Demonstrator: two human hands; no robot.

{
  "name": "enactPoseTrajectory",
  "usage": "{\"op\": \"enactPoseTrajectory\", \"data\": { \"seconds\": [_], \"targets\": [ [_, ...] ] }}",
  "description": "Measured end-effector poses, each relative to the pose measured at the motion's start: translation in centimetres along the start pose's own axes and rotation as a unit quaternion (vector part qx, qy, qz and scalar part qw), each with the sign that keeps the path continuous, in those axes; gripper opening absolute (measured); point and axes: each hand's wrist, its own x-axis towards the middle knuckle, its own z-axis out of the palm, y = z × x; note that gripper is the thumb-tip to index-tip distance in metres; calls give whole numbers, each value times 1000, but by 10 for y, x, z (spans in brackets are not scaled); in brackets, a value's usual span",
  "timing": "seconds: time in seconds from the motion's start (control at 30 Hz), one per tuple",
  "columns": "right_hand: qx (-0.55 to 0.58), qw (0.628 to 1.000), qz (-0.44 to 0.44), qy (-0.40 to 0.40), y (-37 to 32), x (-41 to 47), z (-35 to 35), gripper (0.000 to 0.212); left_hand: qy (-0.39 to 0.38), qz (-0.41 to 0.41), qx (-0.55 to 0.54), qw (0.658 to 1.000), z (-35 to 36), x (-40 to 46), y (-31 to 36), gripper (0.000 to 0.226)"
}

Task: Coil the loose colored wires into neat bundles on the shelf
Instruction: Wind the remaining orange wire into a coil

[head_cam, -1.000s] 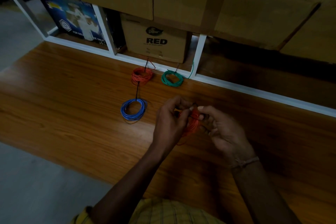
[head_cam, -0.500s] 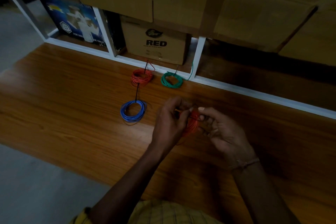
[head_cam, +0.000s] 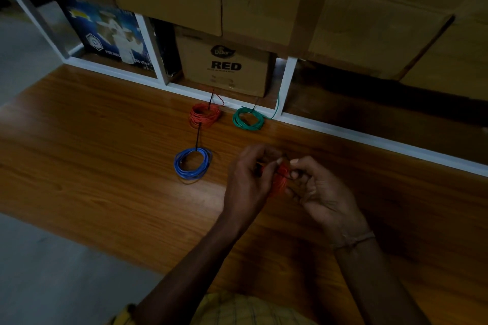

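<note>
Little has shifted since a second ago: both hands stay closed on the orange coil point(head_cam: 280, 179), the left hand point(head_cam: 248, 182) turned slightly over it. Its fingers point(head_cam: 264, 158) pinch the coil's near side, while the right hand point(head_cam: 319, 192) clamps the far side, thumb and forefinger pressed on what looks like a thin dark tie. The coil is held just above the wooden shelf point(head_cam: 105, 166). Three finished bundles lie beyond: blue coil point(head_cam: 192, 163), red coil point(head_cam: 204, 115) and green coil point(head_cam: 248, 119), each with a dark tie. Securing this fourth bundle appears to be the step in hand; next, the tie likely needs cinching before the coil is set beside the others.
</note>
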Motion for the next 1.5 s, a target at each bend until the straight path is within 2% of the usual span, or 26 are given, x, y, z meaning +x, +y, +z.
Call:
{"op": "enactPoseTrajectory", "data": {
  "seconds": [0.2,0.4,0.47,0.6,0.7,0.83,0.93,1.07,1.17,1.37,1.5],
  "targets": [
    [11,1000,17,4,1,1,2,8,-15,33,54,998,3,-2,-8,12],
    [-17,1000,-8,-11,0,-3,-2,12,5,0,2,1000,2,4,-7,10],
    [-26,999,-37,5,-3,-5,-4,16,4,-20,-17,1000,-1,7,-9,9],
    [-97,981,-154,61,-15,-7,-3,28,-25,-62,-58,996,-5,8,-8,8],
    [-190,964,-183,30,-28,-4,1,26,-45,-69,-81,993,-6,6,-5,7],
    [-250,945,-210,4,-32,0,4,14,-50,-78,-99,991,-7,5,-3,6],
    [-253,942,-221,2,-30,4,6,4,-51,-84,-103,990,-9,5,-4,6],
    [-265,941,-211,14,-25,8,10,7,-54,-106,-108,987,-9,7,-6,7],
    [-229,942,-241,41,-31,10,12,9,-66,-139,-100,983,-10,5,-14,8],
    [-195,938,-284,45,-34,21,13,12,-81,-187,-203,958,-15,1,-26,16],
    [-221,926,-307,21,-30,27,19,13,-84,-219,-212,949,-13,3,-32,12]
  ]
}}
